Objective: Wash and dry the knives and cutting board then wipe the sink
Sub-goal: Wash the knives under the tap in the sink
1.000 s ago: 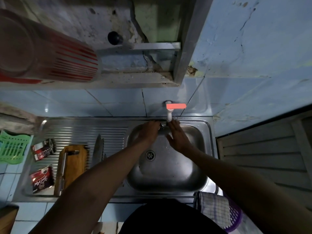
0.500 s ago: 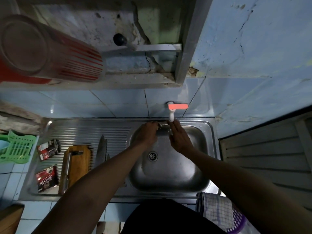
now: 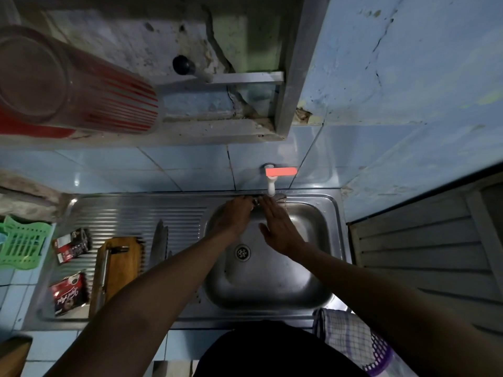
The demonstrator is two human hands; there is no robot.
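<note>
Reaching under the tap (image 3: 271, 183) at the sink's (image 3: 313, 292) back edge: left hand (image 3: 234, 216) curled round something unclear, right hand (image 3: 280, 229) flat, empty. Knives (image 3: 159, 240) and stiff wooden board (image 3: 119, 270) lie on the drainer; likely slippery wet, so grasp handles.

Tap handle (image 3: 281, 171) orange-red; basket (image 3: 23, 244) at left green; tumbler (image 3: 73, 85) upper left red-striped; cloth (image 3: 344, 333) lower right checked; cutting board (image 3: 119, 270) brown.

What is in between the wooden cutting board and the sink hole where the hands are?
The knives lie there on the ribbed drainboard, just right of the cutting board and left of the sink bowl. The left forearm crosses above them. The head view shows it.
</note>
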